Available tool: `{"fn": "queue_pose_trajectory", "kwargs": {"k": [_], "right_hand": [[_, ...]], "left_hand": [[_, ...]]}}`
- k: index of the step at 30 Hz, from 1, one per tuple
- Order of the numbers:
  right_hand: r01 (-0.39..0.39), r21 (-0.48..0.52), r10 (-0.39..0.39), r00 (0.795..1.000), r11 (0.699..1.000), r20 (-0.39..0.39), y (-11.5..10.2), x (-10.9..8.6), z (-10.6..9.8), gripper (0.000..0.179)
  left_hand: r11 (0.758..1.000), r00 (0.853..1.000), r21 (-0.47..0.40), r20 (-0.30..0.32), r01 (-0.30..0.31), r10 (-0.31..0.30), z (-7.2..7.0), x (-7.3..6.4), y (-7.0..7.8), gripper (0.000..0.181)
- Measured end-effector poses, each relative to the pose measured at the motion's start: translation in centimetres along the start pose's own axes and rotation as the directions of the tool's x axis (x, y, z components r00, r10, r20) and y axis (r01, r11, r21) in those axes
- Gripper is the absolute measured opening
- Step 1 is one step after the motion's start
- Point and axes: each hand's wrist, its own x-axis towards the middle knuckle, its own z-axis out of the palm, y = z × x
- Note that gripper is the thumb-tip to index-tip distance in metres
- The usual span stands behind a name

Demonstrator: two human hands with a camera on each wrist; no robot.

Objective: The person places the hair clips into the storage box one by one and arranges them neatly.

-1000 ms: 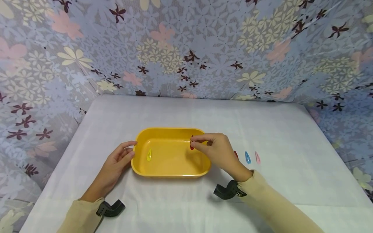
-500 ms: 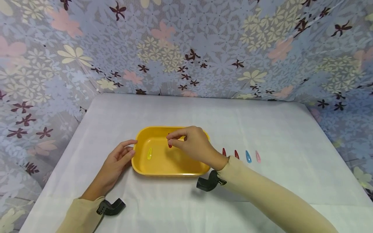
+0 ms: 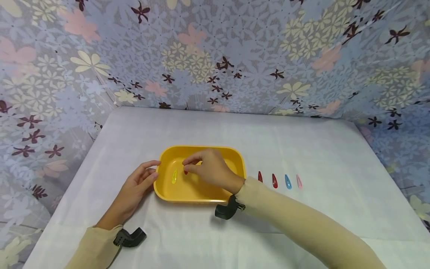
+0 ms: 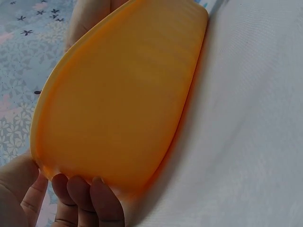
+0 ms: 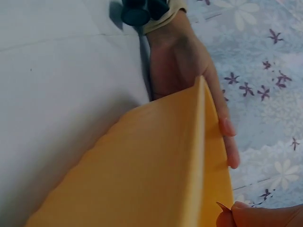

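Observation:
A yellow plastic tray [image 3: 201, 192] stands on the white cloth. My left hand [image 3: 134, 188] grips its left end; in the left wrist view several fingertips [image 4: 106, 198] lie against the outer wall near the rim. Over the tray's inside, my right hand [image 3: 211, 168] pinches a red snap hair clip [image 3: 185, 172] between thumb and fingertips. The fingers cover most of that clip; in the right wrist view only the clip's pointed tip [image 5: 222, 206] shows. Left of it, a yellow hair clip [image 3: 174, 176] lies on the tray floor.
Right of the tray, a row of clips lies on the cloth: a red clip [image 3: 260, 176], another red clip [image 3: 274, 181], a blue clip [image 3: 288, 182] and a pink clip [image 3: 299, 181]. A flowered cloth [image 3: 248, 56] hangs behind the table.
My right hand has moved left across the tray with the red hair clip, and lower toward the yellow clip. Two red clips on the cloth have come into view. The left hand stays put.

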Motion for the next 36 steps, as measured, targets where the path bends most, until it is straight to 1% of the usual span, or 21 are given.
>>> {"fn": "queue_pose_trajectory", "kwargs": {"k": [3,7,9,12,17,21,30,36], "right_hand": [[-0.009,-0.007,0.009,1.000,1.000,0.010,0.2,0.5,0.4,0.013],[-0.048,-0.011,0.049,0.998,0.999,0.034,0.3,1.1,0.8,0.013],[-0.073,-0.016,0.074,0.996,0.997,0.047,0.4,1.3,1.0,0.012],[-0.086,-0.047,0.089,0.994,0.995,0.064,0.6,1.6,1.4,0.010],[-0.075,-0.086,0.083,0.992,0.993,0.091,0.9,2.0,1.9,0.008],[-0.072,-0.094,0.082,0.991,0.993,0.110,1.1,2.4,2.2,0.008],[-0.049,-0.096,0.062,0.989,0.994,0.131,1.0,2.8,2.7,0.007],[-0.055,-0.110,0.071,0.987,0.992,0.146,1.1,2.8,2.8,0.005]], "left_hand": [[1.000,1.000,0.004,0.001,0.006,-0.006,0.0,0.0,0.1,0.047],[1.000,1.000,0.006,-0.003,0.021,-0.021,0.1,0.1,0.1,0.047],[1.000,1.000,0.005,-0.001,0.019,-0.019,0.1,0.1,0.1,0.047],[1.000,1.000,0.010,0.012,0.005,-0.005,0.1,0.1,0.1,0.047],[1.000,1.000,0.030,0.009,-0.004,0.004,0.0,0.1,0.0,0.046],[0.999,1.000,0.033,-0.002,0.004,-0.004,0.0,0.1,0.0,0.046],[1.000,1.000,0.023,0.006,-0.001,0.001,-0.2,0.1,0.1,0.046],[1.000,1.000,0.023,0.008,0.003,-0.003,-0.1,0.1,0.1,0.047]]}}
